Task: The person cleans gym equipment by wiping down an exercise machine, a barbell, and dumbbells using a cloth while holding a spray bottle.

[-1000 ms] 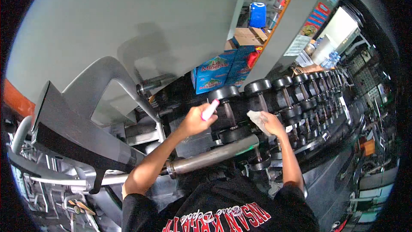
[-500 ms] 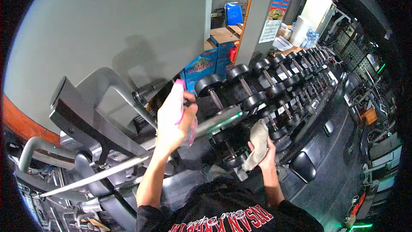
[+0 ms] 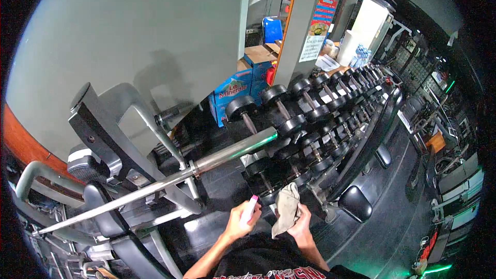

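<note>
My left hand [image 3: 242, 222] is closed around a white spray bottle [image 3: 250, 210] with a pink tip, low in the view and close to my body. Just right of it, my right hand [image 3: 301, 223] grips a crumpled grey-beige cloth [image 3: 286, 210], which hangs from the fingers. Both hands are in front of the near end of a rack of black dumbbells [image 3: 281, 109]. Above and left of them lies a metal barbell [image 3: 219, 159], its thick sleeve pointing at the dumbbells. Neither hand visibly touches the barbell or the dumbbells.
Bench and machine frames [image 3: 111, 147] stand at left against a grey wall [image 3: 103, 31]. Blue cartons [image 3: 235, 89] sit behind the rack. A black padded seat [image 3: 355, 204] is to the right on the dark floor [image 3: 330, 243]. Bottles and papers lie on a counter beyond the rack.
Both hands have come down and closer together, still holding the bottle and cloth. The view has shifted, showing more of the barbell and the floor at right.
</note>
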Action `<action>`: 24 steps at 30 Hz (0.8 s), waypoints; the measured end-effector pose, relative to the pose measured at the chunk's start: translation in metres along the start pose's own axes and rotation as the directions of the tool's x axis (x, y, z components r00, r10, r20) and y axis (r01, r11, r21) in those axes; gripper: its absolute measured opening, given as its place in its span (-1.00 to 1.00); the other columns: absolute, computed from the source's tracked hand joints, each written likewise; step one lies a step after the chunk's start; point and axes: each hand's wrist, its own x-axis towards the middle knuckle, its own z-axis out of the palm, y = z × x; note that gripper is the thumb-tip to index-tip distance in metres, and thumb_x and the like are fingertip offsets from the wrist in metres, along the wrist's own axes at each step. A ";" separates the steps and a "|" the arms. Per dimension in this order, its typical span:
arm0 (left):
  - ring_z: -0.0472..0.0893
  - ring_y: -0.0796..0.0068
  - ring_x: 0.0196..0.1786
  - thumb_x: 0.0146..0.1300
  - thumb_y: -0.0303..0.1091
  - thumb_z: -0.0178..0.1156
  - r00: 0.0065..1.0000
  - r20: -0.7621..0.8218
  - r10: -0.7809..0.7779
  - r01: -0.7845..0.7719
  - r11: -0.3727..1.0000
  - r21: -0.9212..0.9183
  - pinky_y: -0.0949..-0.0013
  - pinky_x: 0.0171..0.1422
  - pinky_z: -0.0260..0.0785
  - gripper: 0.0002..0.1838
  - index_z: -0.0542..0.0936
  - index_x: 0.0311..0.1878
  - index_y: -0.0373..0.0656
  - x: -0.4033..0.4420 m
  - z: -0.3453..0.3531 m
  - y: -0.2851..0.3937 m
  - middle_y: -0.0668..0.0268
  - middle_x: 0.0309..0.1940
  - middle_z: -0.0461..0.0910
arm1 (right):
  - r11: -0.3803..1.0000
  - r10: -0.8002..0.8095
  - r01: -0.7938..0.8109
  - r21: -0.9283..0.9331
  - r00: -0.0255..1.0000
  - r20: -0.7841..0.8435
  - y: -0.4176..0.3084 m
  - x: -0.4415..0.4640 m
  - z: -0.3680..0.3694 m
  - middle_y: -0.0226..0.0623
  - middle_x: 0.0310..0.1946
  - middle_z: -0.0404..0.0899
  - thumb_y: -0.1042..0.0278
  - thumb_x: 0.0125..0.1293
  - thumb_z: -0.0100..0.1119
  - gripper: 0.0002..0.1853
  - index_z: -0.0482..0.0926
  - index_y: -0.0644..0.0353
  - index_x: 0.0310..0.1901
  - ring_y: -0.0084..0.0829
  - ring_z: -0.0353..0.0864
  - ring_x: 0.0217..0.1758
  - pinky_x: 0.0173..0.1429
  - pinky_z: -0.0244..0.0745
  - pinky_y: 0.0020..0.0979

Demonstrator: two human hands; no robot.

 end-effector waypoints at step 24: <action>0.43 0.66 -0.61 0.23 -0.31 0.25 0.927 -0.277 -0.252 0.249 0.967 -0.046 0.46 -0.52 0.29 -0.83 0.51 -0.32 -0.18 0.119 0.090 -0.025 0.43 -0.66 0.44 | 0.981 0.190 -0.192 0.022 0.978 0.088 -0.096 0.136 0.002 -0.24 0.06 0.59 0.09 0.26 0.07 -0.52 0.49 0.19 0.14 -0.22 0.60 0.06 0.19 0.47 -0.16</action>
